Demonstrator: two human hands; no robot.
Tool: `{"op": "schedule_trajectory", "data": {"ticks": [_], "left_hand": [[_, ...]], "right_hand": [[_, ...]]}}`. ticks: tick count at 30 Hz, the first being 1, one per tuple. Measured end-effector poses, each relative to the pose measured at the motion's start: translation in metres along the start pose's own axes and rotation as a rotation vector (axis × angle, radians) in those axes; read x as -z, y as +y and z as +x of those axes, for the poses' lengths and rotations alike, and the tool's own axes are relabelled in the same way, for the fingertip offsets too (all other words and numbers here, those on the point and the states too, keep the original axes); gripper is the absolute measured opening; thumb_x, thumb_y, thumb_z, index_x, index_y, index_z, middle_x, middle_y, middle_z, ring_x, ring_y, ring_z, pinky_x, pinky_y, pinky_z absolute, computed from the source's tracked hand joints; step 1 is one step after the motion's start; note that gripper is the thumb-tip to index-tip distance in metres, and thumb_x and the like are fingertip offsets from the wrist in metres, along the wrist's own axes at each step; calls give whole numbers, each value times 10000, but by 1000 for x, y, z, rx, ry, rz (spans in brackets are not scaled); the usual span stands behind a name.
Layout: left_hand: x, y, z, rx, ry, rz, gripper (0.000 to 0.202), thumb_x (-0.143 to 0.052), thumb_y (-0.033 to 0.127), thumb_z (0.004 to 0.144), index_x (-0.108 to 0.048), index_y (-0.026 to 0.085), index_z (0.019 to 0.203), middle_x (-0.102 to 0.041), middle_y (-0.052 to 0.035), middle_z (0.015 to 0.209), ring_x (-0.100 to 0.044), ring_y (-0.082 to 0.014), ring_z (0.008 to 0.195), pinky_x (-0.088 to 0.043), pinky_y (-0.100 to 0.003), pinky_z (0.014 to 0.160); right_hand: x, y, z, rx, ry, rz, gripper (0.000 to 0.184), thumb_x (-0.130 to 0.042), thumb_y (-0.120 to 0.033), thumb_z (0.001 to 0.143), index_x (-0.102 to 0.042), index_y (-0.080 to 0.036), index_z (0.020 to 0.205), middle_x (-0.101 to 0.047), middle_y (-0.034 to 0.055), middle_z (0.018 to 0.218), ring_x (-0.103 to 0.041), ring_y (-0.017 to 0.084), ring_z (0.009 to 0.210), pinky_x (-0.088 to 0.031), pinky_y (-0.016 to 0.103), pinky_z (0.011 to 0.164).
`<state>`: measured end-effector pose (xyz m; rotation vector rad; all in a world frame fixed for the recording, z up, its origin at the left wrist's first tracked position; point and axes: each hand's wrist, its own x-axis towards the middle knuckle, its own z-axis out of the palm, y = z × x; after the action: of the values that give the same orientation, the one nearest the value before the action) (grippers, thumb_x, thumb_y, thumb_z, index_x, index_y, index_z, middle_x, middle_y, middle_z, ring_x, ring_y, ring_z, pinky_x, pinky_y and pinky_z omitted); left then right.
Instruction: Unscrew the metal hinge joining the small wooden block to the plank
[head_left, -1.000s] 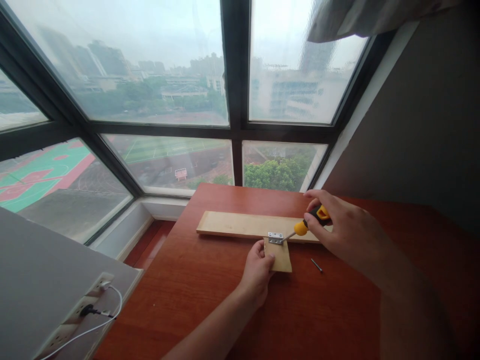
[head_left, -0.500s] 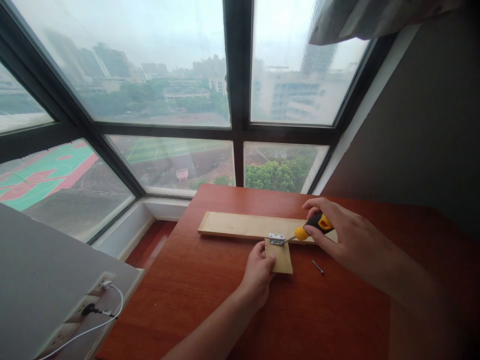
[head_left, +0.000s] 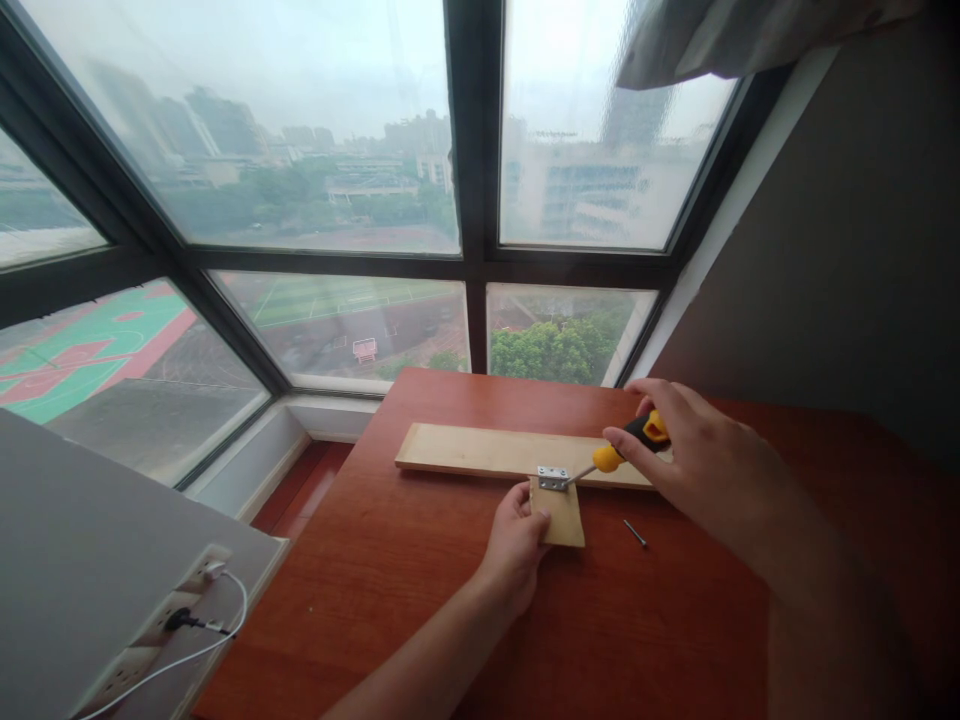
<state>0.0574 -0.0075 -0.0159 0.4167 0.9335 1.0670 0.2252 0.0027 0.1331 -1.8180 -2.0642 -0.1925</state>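
Observation:
My left hand (head_left: 519, 540) is closed on the left edge of a small wooden piece (head_left: 561, 518), thumb on top. A silver hinge (head_left: 553, 478) joins this piece to a long pale wooden board (head_left: 472, 450) lying behind it. In my right hand (head_left: 697, 470) is a yellow and black screwdriver (head_left: 628, 441), gripped by its handle and tilted down to the left. Its tip meets the right end of the hinge's near leaf. Whether a screw sits under the tip is too small to tell.
A loose screw (head_left: 635, 533) lies on the reddish-brown table (head_left: 420, 590), right of the small piece. Windows stand beyond the table's far edge. At lower left, a white cable (head_left: 241, 610) and a black plug (head_left: 178, 619) sit in wall sockets.
My right hand has turned and shifted slightly to the right, and the screwdriver handle sits a little higher and steeper. My left hand, the hinge and the boards have stayed in place.

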Motion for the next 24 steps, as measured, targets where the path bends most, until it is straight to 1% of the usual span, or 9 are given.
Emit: {"op": "schedule_trajectory", "data": {"ticks": [2, 4, 7, 10, 13, 15, 19, 21, 24], "left_hand": [[0, 0, 0, 3, 4, 2, 439, -648, 90, 622, -574, 138, 1052, -696, -106, 956, -656, -198, 810, -509, -269, 679], [0, 1, -1, 6, 6, 0, 434, -648, 90, 623, -579, 138, 1049, -696, -106, 956, -656, -196, 807, -510, -269, 681], [0, 1, -2, 7, 3, -12, 423, -656, 89, 619, -590, 144, 1033, -699, -103, 956, -658, -200, 817, -512, -270, 687], [-1, 1, -2, 9, -5, -19, 419, -662, 83, 613, -595, 146, 1022, -700, -100, 952, -658, -199, 810, -515, -272, 686], [-1, 1, -2, 4, -4, -20, 411, -665, 80, 618, -599, 140, 1019, -699, -103, 954, -657, -196, 803, -518, -273, 688], [-1, 1, -2, -1, -4, -20, 402, -664, 80, 625, -602, 141, 1017, -696, -104, 965, -658, -199, 814, -521, -275, 692], [-1, 2, -3, 7, 0, -9, 385, -650, 75, 632, -599, 147, 1007, -694, -101, 968, -660, -203, 833, -522, -269, 691], [-2, 3, -3, 14, 3, -5, 378, -642, 74, 634, -596, 144, 1002, -693, -102, 966, -659, -199, 828, -518, -262, 683], [-2, 3, -3, 19, 2, -11, 395, -636, 66, 619, -591, 139, 1005, -688, -105, 974, -653, -193, 814, -516, -263, 675]], "right_hand": [[-1, 1, 1, -64, -6, -86, 442, -477, -589, 879, -540, -244, 1148, -702, 65, 882, -666, 296, 716, -439, 365, 562], [-1, 1, 2, -62, -16, -82, 429, -488, -585, 878, -557, -245, 1130, -702, 50, 806, -665, 287, 684, -439, 360, 555], [3, 0, 2, 20, -41, 54, 360, -549, -460, 876, -555, -250, 1168, -712, 46, 930, -675, 242, 745, -478, 341, 605], [8, -4, -1, 130, -80, 226, 371, -549, -327, 868, -526, -247, 1229, -683, 52, 1115, -671, 205, 853, -516, 325, 710], [9, -7, -3, 195, -75, 263, 392, -522, -275, 866, -503, -244, 1256, -651, 63, 1200, -656, 207, 952, -513, 336, 799], [7, -8, -3, 150, -60, 181, 403, -545, -333, 864, -504, -241, 1255, -668, 71, 1162, -670, 226, 896, -515, 343, 730], [0, -6, 1, 11, 11, -8, 395, -523, -504, 875, -563, -227, 1154, -720, 62, 877, -668, 254, 665, -440, 334, 538], [0, -5, 3, 2, 11, 19, 323, -503, -472, 891, -576, -233, 1095, -710, 42, 814, -659, 239, 643, -430, 323, 541], [2, -5, 4, 29, -37, 171, 281, -527, -319, 861, -548, -242, 1131, -701, 29, 965, -659, 193, 711, -469, 307, 631]]}}
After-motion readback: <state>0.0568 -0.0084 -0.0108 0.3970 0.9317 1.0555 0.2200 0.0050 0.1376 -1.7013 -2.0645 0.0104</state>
